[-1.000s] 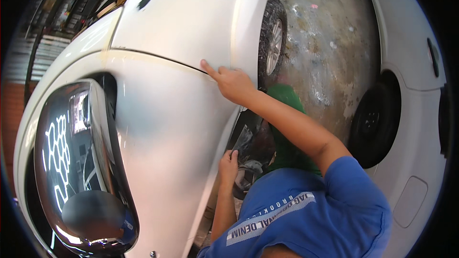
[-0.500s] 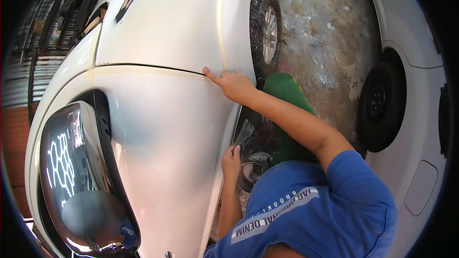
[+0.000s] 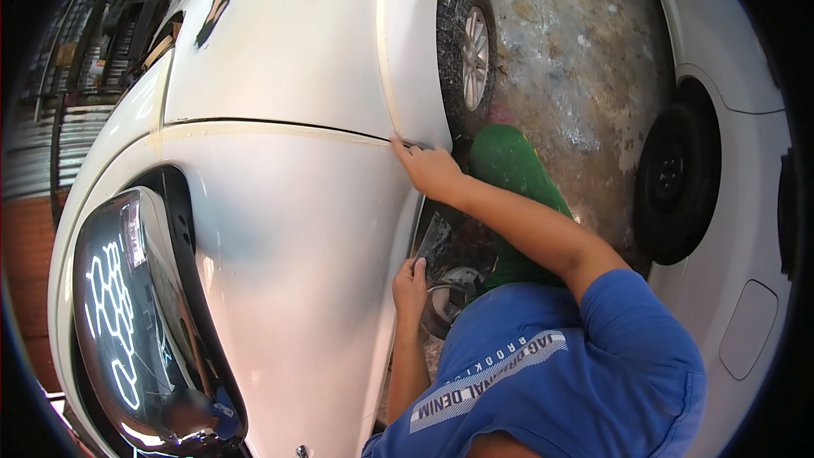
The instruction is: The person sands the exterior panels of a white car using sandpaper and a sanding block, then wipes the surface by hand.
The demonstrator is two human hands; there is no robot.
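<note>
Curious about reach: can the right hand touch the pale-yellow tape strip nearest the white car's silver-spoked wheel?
Probably yes: nothing visible separates the right hand from the nearby tape strip.

One head-worn wide fisheye view, downward from close above the hands and white car body.

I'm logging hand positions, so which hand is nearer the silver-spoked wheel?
Right. The right hand, at the seam, is just below the wheel in the picture; the left hand is lower, at the bumper's edge.
</note>
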